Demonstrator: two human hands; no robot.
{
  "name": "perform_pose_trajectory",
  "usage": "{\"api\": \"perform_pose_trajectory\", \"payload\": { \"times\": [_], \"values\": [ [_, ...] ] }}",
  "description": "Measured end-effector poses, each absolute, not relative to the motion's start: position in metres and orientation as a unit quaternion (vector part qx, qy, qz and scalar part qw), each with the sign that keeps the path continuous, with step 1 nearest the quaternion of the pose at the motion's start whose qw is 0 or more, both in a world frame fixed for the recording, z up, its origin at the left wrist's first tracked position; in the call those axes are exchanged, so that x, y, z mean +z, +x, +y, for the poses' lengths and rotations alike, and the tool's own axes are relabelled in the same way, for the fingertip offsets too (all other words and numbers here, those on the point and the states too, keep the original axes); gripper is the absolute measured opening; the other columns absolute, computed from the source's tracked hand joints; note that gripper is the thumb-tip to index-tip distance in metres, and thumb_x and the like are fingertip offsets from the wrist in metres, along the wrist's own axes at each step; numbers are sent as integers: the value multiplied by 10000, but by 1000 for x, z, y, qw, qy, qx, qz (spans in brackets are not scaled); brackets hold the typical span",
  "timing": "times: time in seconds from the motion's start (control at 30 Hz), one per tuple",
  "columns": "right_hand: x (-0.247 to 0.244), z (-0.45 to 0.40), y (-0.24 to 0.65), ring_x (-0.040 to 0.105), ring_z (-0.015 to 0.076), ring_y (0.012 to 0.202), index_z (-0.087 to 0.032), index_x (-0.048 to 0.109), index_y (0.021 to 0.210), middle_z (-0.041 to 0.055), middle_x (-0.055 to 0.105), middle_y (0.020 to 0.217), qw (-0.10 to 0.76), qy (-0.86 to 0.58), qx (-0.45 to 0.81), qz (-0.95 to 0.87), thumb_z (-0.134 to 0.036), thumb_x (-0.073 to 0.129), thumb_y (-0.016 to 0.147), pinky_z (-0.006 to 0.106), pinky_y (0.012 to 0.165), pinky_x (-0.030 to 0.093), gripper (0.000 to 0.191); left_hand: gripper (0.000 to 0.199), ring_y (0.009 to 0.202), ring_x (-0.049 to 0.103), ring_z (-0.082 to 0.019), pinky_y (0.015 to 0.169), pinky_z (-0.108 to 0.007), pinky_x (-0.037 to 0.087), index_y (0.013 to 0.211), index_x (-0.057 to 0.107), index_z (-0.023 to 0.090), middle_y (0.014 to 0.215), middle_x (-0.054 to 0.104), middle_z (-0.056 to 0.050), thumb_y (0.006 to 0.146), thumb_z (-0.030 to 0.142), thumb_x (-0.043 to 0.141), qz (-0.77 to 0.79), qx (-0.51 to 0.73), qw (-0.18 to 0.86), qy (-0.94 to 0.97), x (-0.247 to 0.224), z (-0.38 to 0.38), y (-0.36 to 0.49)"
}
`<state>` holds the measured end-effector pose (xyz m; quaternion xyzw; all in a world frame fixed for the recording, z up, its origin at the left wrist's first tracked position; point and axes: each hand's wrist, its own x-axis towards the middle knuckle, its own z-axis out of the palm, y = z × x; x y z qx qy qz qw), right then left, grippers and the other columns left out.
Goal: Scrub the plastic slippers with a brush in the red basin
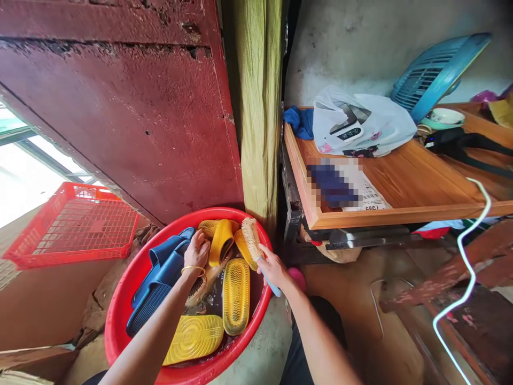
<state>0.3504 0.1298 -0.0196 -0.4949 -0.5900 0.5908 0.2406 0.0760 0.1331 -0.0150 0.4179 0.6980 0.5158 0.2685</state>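
Note:
A red plastic basin [261, 315] holds water and several slippers. My right hand [273, 267] is closed round the blue handle of a scrubbing brush [251, 238], whose pale bristles are over the basin's right side. My left hand [196, 250] is in the basin with its fingers curled, between the blue slippers [162, 283] and a yellow slipper [222, 243]; what it grips is hidden. A yellow slipper with its patterned sole up [236, 297] lies in the middle. Another yellow slipper [195, 339] lies at the near side, partly behind my left forearm.
A red plastic crate [84, 227] stands left of the basin. Behind are a dark red door [132, 123] and a yellow-green curtain [258, 107]. The wooden table [401, 182] at right carries a plastic bag [360, 125] and a blue fan [435, 75]. A white cable [460, 291] hangs down.

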Motion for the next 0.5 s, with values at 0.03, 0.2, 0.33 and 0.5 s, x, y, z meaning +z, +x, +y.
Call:
{"api": "perform_pose_trajectory", "payload": {
  "times": [0.03, 0.2, 0.33, 0.5],
  "values": [
    [-19, 129, 349, 530, 77, 378, -260, 286, 1603, -56, 627, 711, 239, -496, 592, -589, -269, 445, 982, 171, 383, 410, 641, 614, 1314, 580, -320, 1104, -470, 464, 1334, 561, 208, 1357, 659, -131, 776, 444, 659, 703, 505, 249, 434, -14, 124, 76],
    [-21, 124, 343, 516, 67, 380, -259, 274, 1605, -52, 632, 732, 223, -489, 600, -593, -271, 438, 983, 160, 380, 404, 643, 495, 1113, 696, -318, 1016, -454, 535, 1248, 654, 277, 1224, 736, -76, 777, 428, 667, 671, 302, 302, 607, -33, 28, 58],
    [-29, 120, 339, 527, 72, 379, -256, 268, 1607, -53, 635, 721, 198, -477, 595, -615, -281, 436, 997, 164, 376, 406, 633, 766, 1364, 508, -477, 1178, -623, 309, 1243, 701, 363, 1401, 657, -75, 486, 300, 802, 664, 109, 324, 665, -69, -41, 38],
    [-38, 112, 333, 532, 86, 373, -236, 257, 1609, -57, 627, 691, 184, -486, 588, -620, -273, 433, 999, 181, 377, 414, 636, 824, 1355, 478, -531, 1162, -673, 254, 1249, 711, 294, 1359, 665, -164, 431, 195, 702, 671, 88, 281, 681, -98, -52, 48]
  ]
}}
